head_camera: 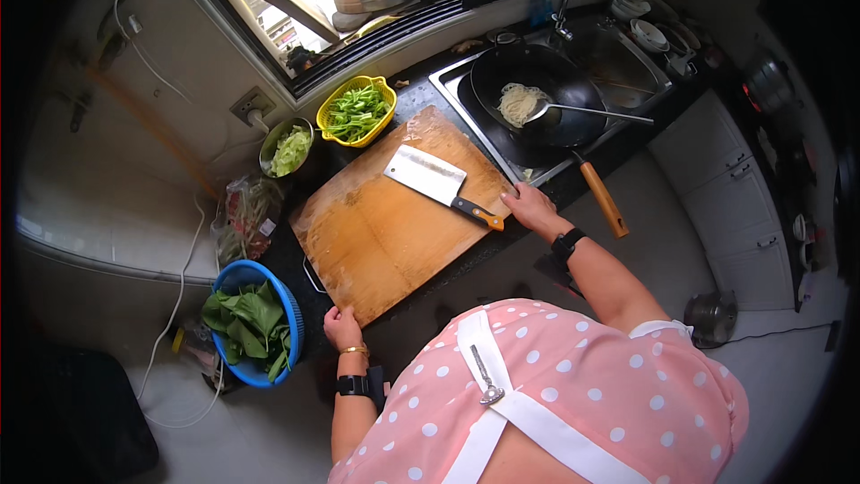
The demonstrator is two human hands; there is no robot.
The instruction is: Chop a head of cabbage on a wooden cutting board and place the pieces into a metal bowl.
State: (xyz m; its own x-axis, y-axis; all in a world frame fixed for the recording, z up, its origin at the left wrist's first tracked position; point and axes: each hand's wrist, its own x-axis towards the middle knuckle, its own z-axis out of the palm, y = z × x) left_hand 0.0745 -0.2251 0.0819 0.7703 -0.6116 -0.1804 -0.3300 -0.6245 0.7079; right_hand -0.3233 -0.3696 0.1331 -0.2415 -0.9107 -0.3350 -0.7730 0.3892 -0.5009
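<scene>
A large wooden cutting board (369, 235) lies on the dark countertop before me. My left hand (343, 328) grips its near left corner, thumb on top. At the right corner, my right hand (531, 207) holds the board's edge in the same way. On the board rests a cleaver (426, 173), its blade flat and its black and orange handle pointing toward my right hand. Neither hand touches the cleaver. The fingers under the board are hidden.
A blue basket of leafy greens (248, 323) stands left, near a plastic bag (248, 215). Behind the board are a metal bowl (289, 146) and a yellow basket (356, 111), both with cut vegetables. Over the sink (621, 70) sits a wok (564, 81) with noodles (521, 104) and a ladle (598, 111).
</scene>
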